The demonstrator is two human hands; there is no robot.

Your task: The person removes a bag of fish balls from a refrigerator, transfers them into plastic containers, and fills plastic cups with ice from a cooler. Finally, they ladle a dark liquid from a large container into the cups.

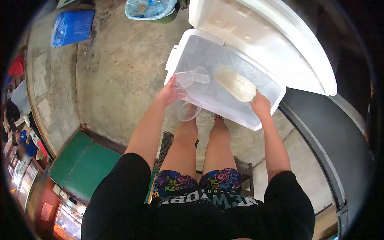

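My left hand (169, 94) grips clear plastic cups over the near left edge of a white cooler box (171, 69). One cup (199, 79) points into the box, and another clear cup (188, 111) hangs lower, outside the wall. How the two are held between the fingers is hard to make out. In my right hand (261, 105) is the handle end of an off-white scoop (239, 87). The scoop's front reaches down to the crushed ice (202, 52) in the box, to the right of the cups.
The cooler's white lid (276, 46) stands tipped open on the far side. A lined bin (151, 11) and a blue plastic-wrapped package (74, 27) are on the concrete floor. A green tabletop (86, 162) lies at left, a dark grey surface (326, 124) at right. People (25, 144) appear far left.
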